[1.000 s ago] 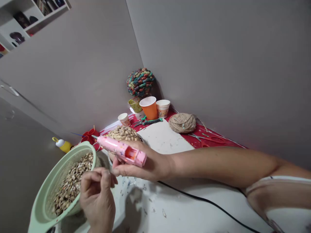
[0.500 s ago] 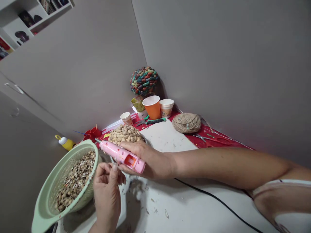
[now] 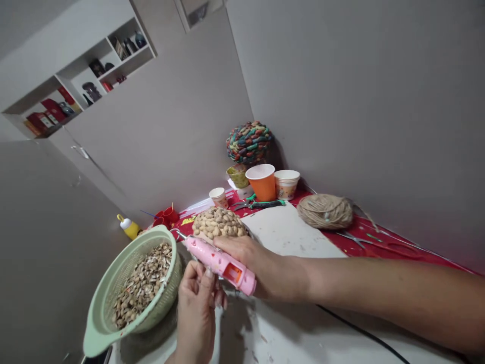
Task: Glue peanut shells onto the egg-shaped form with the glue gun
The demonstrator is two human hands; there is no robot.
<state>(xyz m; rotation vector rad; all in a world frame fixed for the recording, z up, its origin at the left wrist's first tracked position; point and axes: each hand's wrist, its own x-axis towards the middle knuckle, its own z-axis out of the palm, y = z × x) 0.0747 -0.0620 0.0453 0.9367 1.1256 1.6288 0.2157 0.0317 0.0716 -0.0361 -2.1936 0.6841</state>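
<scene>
My right hand [image 3: 261, 265] is wrapped round a pink glue gun [image 3: 222, 263], its metal tip pointing left toward the rim of a pale green colander [image 3: 113, 298] full of nut shells. My left hand [image 3: 197, 308] is just below the gun, fingers curled in a pinch on something too small to make out. Behind the gun sits a dome covered with peanut shells [image 3: 219, 223]. A black cord [image 3: 364, 333] trails from the gun across the white table.
At the back stand an orange paper cup [image 3: 262, 182], two patterned paper cups [image 3: 286, 184], a small cup [image 3: 218, 196], a ball of twine [image 3: 326, 212], a multicoloured woven ball [image 3: 248, 142], pliers [image 3: 261, 204], scissors [image 3: 364, 237] and a yellow bottle [image 3: 129, 227]. A white board [image 3: 288, 232] lies on red cloth.
The view has swung left and up, so everything sits further right. My left hand has risen closer under the glue gun. My right hand keeps its grip on the gun.
</scene>
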